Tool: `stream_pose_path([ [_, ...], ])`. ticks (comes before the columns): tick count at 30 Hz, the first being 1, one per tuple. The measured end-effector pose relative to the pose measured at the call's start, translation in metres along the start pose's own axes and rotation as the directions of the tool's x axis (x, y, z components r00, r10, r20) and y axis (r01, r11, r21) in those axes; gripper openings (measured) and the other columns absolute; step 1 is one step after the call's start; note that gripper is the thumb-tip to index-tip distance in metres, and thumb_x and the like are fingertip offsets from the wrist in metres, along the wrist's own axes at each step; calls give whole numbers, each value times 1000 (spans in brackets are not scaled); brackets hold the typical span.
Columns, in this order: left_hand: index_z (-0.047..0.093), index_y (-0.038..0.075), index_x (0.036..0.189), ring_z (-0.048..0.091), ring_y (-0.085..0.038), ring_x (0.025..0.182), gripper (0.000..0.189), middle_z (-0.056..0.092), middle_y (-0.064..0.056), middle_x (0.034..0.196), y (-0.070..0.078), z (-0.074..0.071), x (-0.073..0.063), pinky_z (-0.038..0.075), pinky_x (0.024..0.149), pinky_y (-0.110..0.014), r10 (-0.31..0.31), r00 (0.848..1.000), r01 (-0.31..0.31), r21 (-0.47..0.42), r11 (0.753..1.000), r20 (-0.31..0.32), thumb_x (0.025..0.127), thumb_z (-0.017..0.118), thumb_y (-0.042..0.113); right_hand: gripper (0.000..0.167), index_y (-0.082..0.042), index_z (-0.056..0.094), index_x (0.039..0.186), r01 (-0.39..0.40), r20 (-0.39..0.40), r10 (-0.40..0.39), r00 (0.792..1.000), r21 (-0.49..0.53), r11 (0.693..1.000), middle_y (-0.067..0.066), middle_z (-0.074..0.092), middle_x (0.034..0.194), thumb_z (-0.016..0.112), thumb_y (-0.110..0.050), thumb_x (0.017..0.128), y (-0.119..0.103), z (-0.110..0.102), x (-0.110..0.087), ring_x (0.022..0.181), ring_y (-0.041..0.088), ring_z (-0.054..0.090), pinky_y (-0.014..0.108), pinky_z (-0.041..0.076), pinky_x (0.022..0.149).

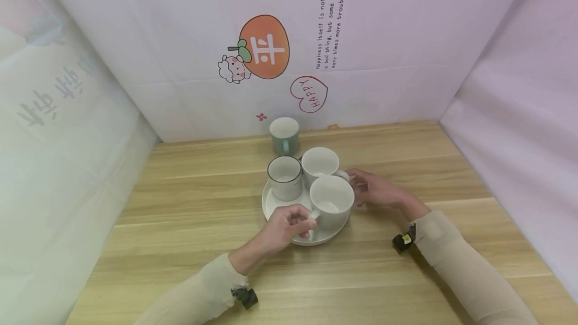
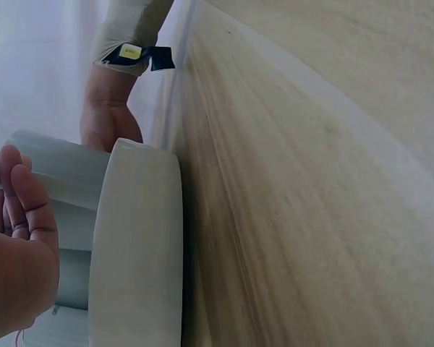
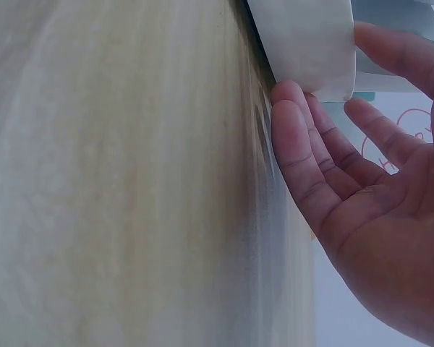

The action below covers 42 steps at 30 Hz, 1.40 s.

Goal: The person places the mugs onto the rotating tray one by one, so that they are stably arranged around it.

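Observation:
Three mugs stand on a round white plate [image 1: 272,203]. My left hand [image 1: 290,222] pinches the handle of the front white mug [image 1: 331,195], with its thumb and fingertips together at the plate's near side. Behind it stands a second white mug [image 1: 319,163], its handle pointing right. A white mug with a dark rim [image 1: 286,187] is on the left. At the plate's right edge is my right hand [image 1: 377,189]. In the right wrist view its thumb [image 3: 390,47] reaches the plate's rim [image 3: 311,43] and the other fingers lie along the side, near the base.
A green mug [image 1: 285,142] with a white inside stands behind the plate, near the back edge of the wooden table [image 1: 203,194]. A printed cloth [image 1: 198,49] hangs upright behind the table, and pale cloth sides [image 1: 510,89] close it in left and right.

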<state>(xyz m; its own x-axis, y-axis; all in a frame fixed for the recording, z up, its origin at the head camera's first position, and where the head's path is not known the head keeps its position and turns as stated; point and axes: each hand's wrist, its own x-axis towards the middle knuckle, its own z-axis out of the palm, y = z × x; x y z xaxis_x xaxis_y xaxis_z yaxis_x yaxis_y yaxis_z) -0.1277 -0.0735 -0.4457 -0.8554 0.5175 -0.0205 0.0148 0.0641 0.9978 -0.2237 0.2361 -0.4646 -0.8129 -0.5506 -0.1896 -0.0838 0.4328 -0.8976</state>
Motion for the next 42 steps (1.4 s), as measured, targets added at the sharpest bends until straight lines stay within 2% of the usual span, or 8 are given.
stream_pose_path([
  [5, 65, -9, 99, 61, -3, 66, 19, 64, -35, 88, -3, 2, 1, 55, 68, -18, 0, 1000, 0, 9, 1000, 8, 93, 68, 9, 73, -9, 40, 146, -2, 3, 2, 1000, -3, 1000, 27, 55, 130, 70, 3, 81, 0, 0, 1, 111, 33, 64, 39, 60, 76],
  [9, 65, -8, 98, 61, -4, 66, 19, 65, -22, 78, -8, 3, 2, 53, 66, -17, -12, 1000, 12, 12, 1000, 10, 93, 68, 10, 74, -11, 40, 146, -3, 10, 3, 1000, -4, 1000, 27, 55, 131, 70, 3, 81, 0, 1, 1, 112, 35, 63, 39, 59, 76],
  [12, 65, -7, 98, 61, -4, 66, 19, 65, -21, 79, -10, 3, 3, 53, 66, -17, -16, 1000, 16, 14, 1000, 7, 93, 68, 11, 74, -12, 40, 146, -3, 12, 3, 1000, -8, 1000, 26, 54, 131, 70, 4, 80, 0, 1, 1, 112, 34, 63, 39, 59, 76],
  [16, 65, -8, 98, 61, -4, 66, 20, 64, -30, 82, -10, 3, 3, 53, 67, -17, -14, 1000, 14, 14, 1000, 4, 93, 69, 11, 73, -11, 39, 146, -2, 13, 2, 1000, -6, 1000, 26, 54, 131, 70, 4, 82, 0, 1, 1, 112, 34, 63, 40, 59, 77],
  [20, 66, -8, 98, 63, -5, 66, 20, 67, -29, 80, -10, 2, 3, 54, 68, -17, -29, 1000, 29, 9, 1000, -2, 92, 70, 11, 71, -11, 38, 147, -10, 10, 10, 1000, 2, 1000, 26, 54, 131, 70, 0, 85, 0, 1, 1, 111, 33, 65, 40, 60, 76],
  [27, 67, -9, 105, 68, -4, 73, 23, 67, -38, 102, -6, -1, 2, 59, 75, -22, -75, 996, 75, 0, 997, 40, 93, 70, 10, 68, -12, 38, 147, -13, 3, 13, 1000, 4, 1000, 26, 55, 129, 70, -3, 88, 1, 0, 1, 103, 28, 67, 39, 59, 72],
  [33, 69, -6, 113, 72, -5, 79, 27, 71, -29, 106, -2, -8, 0, 62, 80, -31, -106, 991, 105, 15, 994, 82, 93, 69, 11, 65, -9, 38, 147, 3, 7, -3, 1000, 4, 1000, 27, 54, 130, 67, 0, 89, 3, 0, 1, 108, 29, 65, 38, 59, 71],
  [42, 69, -3, 102, 72, -7, 77, 23, 76, -12, 91, 1, -11, -1, 61, 76, -26, -146, 989, 146, 40, 989, 5, 88, 74, 14, 64, -11, 43, 143, 11, 17, -11, 1000, 6, 1000, 26, 54, 130, 70, 2, 86, 2, -1, -1, 111, 35, 64, 41, 60, 76],
])
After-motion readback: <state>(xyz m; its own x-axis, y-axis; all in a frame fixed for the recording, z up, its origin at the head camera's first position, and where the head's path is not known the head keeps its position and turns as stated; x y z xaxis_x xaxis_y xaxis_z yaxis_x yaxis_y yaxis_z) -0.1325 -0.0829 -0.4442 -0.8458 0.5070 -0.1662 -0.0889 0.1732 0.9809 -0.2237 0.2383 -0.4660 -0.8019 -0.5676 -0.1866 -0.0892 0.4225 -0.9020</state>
